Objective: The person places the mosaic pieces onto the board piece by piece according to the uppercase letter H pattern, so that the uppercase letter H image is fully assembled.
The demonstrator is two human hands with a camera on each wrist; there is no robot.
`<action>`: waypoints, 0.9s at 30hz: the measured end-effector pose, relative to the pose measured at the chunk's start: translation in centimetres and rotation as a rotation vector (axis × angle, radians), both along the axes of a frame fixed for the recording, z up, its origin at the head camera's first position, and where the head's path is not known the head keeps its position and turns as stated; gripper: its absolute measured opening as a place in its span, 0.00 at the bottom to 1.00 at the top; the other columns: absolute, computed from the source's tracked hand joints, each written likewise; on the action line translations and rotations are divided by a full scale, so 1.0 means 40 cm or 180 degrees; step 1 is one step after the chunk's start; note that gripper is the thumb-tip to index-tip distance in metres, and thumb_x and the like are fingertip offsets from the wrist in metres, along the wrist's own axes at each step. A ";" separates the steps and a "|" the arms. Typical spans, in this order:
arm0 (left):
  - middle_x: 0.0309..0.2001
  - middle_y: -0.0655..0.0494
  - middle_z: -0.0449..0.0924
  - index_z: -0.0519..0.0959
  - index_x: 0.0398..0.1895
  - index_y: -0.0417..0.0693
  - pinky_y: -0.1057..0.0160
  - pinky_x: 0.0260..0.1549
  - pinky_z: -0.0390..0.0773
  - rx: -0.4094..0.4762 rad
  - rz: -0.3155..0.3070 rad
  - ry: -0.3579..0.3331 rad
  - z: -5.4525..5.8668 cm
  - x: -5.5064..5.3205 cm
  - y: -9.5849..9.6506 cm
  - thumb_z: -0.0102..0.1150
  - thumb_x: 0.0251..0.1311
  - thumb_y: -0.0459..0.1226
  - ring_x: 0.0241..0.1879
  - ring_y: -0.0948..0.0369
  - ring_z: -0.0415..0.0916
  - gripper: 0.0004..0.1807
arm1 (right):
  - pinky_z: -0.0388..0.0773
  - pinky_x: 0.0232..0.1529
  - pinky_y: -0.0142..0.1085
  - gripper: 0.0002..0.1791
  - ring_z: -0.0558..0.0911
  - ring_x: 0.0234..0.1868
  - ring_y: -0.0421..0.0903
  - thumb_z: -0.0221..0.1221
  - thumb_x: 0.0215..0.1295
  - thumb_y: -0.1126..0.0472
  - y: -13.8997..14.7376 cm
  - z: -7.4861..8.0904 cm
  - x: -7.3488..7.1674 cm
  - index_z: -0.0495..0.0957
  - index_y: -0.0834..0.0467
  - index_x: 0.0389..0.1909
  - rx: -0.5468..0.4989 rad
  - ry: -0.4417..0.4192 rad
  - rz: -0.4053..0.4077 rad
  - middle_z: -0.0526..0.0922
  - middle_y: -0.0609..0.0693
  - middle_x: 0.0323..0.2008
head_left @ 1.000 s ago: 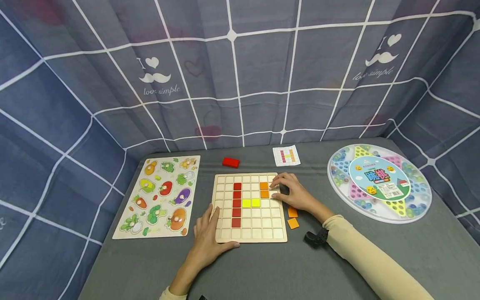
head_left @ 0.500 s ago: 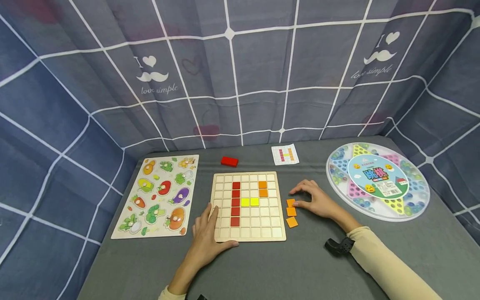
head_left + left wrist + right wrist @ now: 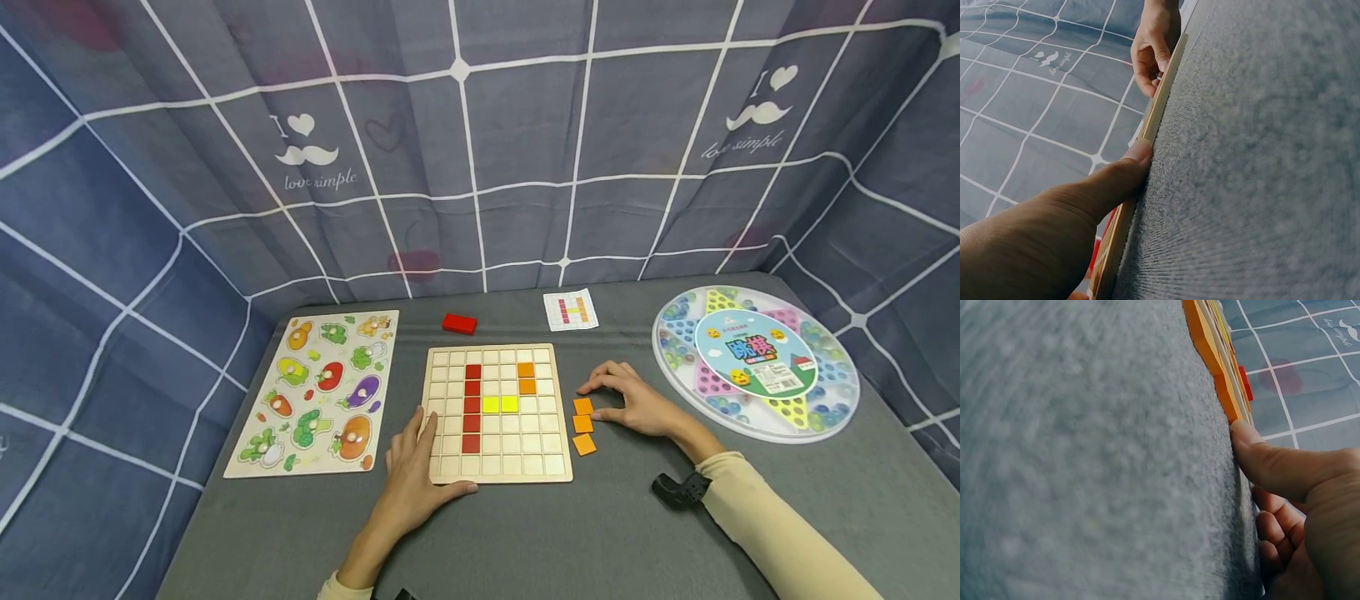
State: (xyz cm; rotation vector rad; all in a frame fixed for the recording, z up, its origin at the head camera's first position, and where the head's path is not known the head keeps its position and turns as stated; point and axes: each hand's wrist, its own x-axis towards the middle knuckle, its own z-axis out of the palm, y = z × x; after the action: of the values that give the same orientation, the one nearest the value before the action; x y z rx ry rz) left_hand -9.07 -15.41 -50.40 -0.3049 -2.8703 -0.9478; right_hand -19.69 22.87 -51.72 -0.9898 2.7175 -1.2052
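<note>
A pale wooden grid board [image 3: 498, 467] lies in front of me, with a column of red tiles [image 3: 472, 408], two yellow tiles [image 3: 500, 404] and two orange tiles [image 3: 527, 378] in its cells. My left hand [image 3: 408, 479] rests on the board's near left corner, fingers along the left edge and thumb [image 3: 1138, 153] at the front edge. Right of the board, three loose orange tiles [image 3: 582, 423] lie in a line on the cloth. My right hand [image 3: 633, 402] is beside the farthest one, thumb tip [image 3: 1244, 432] at its edge and index finger just beyond it.
Behind the board lie a red block [image 3: 459, 324] and a small pattern card [image 3: 572, 310] printed with red, yellow and orange squares. A vegetable puzzle board [image 3: 311, 396] is at the left, a round marble game board [image 3: 757, 364] at the right. A checked curtain [image 3: 525, 225] hangs behind.
My right hand has moved from the board's right side, by the orange tiles in the cells, rightward to the loose orange tiles. The left hand has stayed at the board's corner.
</note>
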 end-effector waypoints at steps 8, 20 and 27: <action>0.75 0.36 0.51 0.58 0.74 0.39 0.49 0.50 0.54 0.0017 -0.0002 0.0014 0.002 0.001 0.001 0.80 0.31 0.59 0.60 0.45 0.57 0.66 | 0.60 0.54 0.39 0.17 0.66 0.51 0.42 0.71 0.54 0.59 -0.001 0.000 0.000 0.83 0.45 0.45 -0.0058 0.0003 -0.0006 0.75 0.43 0.48; 0.74 0.36 0.51 0.58 0.74 0.39 0.48 0.51 0.54 0.0014 0.0014 -0.0002 0.006 -0.001 0.001 0.80 0.30 0.59 0.60 0.46 0.58 0.67 | 0.60 0.54 0.41 0.16 0.67 0.51 0.42 0.71 0.55 0.59 -0.005 0.006 0.002 0.82 0.44 0.44 -0.0047 0.0083 0.0004 0.75 0.43 0.47; 0.75 0.36 0.51 0.58 0.74 0.39 0.49 0.50 0.54 0.0019 0.0015 -0.0016 0.003 0.000 0.001 0.80 0.30 0.59 0.60 0.46 0.58 0.67 | 0.60 0.54 0.41 0.15 0.67 0.51 0.42 0.70 0.55 0.60 -0.005 0.003 0.002 0.82 0.45 0.44 -0.0046 0.0094 0.0007 0.75 0.44 0.47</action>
State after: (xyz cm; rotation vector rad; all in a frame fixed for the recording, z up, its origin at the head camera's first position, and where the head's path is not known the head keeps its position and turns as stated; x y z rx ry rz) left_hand -9.07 -15.38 -50.26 -0.2955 -2.8707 -0.9578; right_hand -19.61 22.66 -51.59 -1.0199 2.7331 -1.2215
